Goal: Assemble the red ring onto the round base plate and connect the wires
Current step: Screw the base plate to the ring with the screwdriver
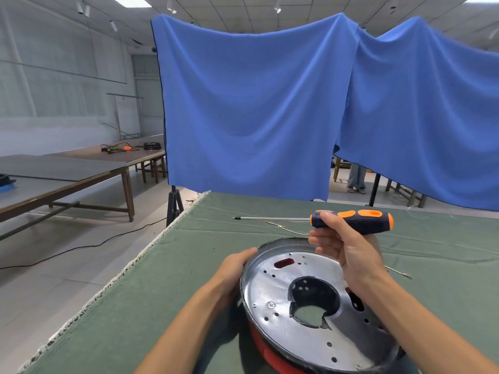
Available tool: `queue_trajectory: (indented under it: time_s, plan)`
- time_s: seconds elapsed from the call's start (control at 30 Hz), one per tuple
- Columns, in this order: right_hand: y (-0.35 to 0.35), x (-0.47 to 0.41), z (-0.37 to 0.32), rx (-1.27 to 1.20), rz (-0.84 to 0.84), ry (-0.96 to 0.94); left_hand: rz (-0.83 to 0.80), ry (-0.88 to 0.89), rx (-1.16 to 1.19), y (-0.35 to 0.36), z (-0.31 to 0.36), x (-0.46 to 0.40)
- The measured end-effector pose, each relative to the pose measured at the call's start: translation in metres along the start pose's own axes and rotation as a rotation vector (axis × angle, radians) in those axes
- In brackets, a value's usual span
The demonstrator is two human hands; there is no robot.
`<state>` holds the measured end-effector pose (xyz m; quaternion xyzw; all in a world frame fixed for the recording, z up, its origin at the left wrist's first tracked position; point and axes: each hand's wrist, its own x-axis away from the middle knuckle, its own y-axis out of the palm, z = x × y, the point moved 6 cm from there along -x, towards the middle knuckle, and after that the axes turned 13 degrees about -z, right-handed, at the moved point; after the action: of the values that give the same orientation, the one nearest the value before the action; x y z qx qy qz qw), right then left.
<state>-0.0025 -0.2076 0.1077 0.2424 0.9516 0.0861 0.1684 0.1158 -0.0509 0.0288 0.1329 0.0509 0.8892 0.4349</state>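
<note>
Red ring (266, 352) already sits under the round base plate (305, 317), showing only along the plate's near-left rim and through the slots in the plate, so the two look mated at the near edge of the green-covered worktop (151, 292). You have at least two screws (271, 304) seated in the plate's near-left part; many other holes in the plate stand open, and which of them take screws I cannot tell.

Your left hand (233, 268) rests its fingers curled over the plate's left rim, steadying it. Your right hand (343, 247) hovers above the plate's far rim with thumb and fingers wrapped round the neck of the orange-and-black screwdriver (351, 221), whose shaft lies level and points left, its tip off the work.

The wires (286, 229) lie loose on the worktop beyond the plate's far rim, and another terminal end (405, 275) shows to the right of your right wrist. None is visibly joined to the plate. By my reading, fastening is partly done, and the wiring looks wholly left to do.
</note>
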Motion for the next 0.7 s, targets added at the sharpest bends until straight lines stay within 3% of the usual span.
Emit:
queue_trajectory:
  time_s: [0.17, 0.37, 0.53, 0.7]
  plan:
    - [-0.004, 0.000, -0.001, 0.021, 0.011, -0.002, 0.066, 0.077, -0.270, -0.002, 0.010, 0.001]
    - [-0.007, 0.003, -0.009, 0.030, 0.017, -0.022, 0.121, 0.037, -0.489, 0.008, 0.004, 0.013]
    - [-0.011, 0.007, -0.016, 0.059, 0.001, -0.029, 0.002, -0.118, -0.496, 0.014, 0.006, 0.030]
    - [-0.018, 0.012, -0.017, 0.031, 0.030, -0.041, -0.040, -0.270, -0.728, 0.020, 0.015, 0.010]
